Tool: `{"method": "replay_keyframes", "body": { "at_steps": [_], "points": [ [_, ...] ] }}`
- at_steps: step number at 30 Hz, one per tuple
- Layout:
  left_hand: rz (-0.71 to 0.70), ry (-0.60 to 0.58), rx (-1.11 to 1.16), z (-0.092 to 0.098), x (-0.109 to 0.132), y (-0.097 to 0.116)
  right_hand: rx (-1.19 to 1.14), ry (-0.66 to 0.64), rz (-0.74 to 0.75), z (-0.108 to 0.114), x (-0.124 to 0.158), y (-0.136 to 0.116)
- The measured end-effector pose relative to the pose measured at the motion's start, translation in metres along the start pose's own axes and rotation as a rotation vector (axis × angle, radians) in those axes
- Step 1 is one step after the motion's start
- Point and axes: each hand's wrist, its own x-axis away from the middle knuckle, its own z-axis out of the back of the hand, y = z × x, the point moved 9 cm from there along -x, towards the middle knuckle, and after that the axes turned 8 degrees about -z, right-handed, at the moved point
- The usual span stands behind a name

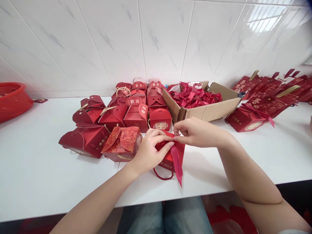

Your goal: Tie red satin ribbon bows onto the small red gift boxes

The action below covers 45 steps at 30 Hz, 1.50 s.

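Centrally, left hand gripping red gift box, right hand pinching its ribbon, rear boxes seemingly printed 歡喜.

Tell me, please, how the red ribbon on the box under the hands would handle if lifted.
Probably floppy: the ribbon droops limply past the box. Likely very light: left hand and right hand pinch it with fingertips alone.

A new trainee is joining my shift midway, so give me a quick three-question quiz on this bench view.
1. True or false: the cardboard box holds loose red ribbons.
2. What sits at the table's far left? A red basin; B scissors; C bottle.
3. Fill in: the left hand and right hand pinch a ____ on the small red box.
Key: 1 true; 2 A; 3 ribbon.
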Motion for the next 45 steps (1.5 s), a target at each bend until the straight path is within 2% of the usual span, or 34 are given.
{"method": "replay_keyframes", "body": {
  "at_steps": [7,13,16,21,33,37,45],
  "points": [
    [-0.024,-0.006,-0.086,-0.004,0.002,0.004,-0.019,-0.033,0.025,-0.003,0.002,-0.005],
    [-0.017,0.033,-0.081,-0.001,0.001,0.003,-0.004,-0.074,-0.004,-0.002,0.0,0.005],
    [-0.018,0.039,-0.052,0.0,0.001,0.003,0.07,-0.146,0.003,-0.008,0.001,0.005],
    [-0.001,0.066,-0.015,0.003,0.001,0.002,0.218,-0.09,-0.023,-0.011,0.004,0.001],
    [0.075,0.053,-0.043,0.004,0.001,-0.006,0.363,-0.214,0.035,-0.028,0.02,-0.014],
    [0.105,0.039,-0.033,0.002,0.002,-0.01,0.401,-0.204,0.059,-0.03,0.023,-0.016],
    [0.15,0.016,-0.156,0.002,0.002,-0.008,0.476,-0.149,0.083,-0.033,0.03,-0.016]
  ]
}}
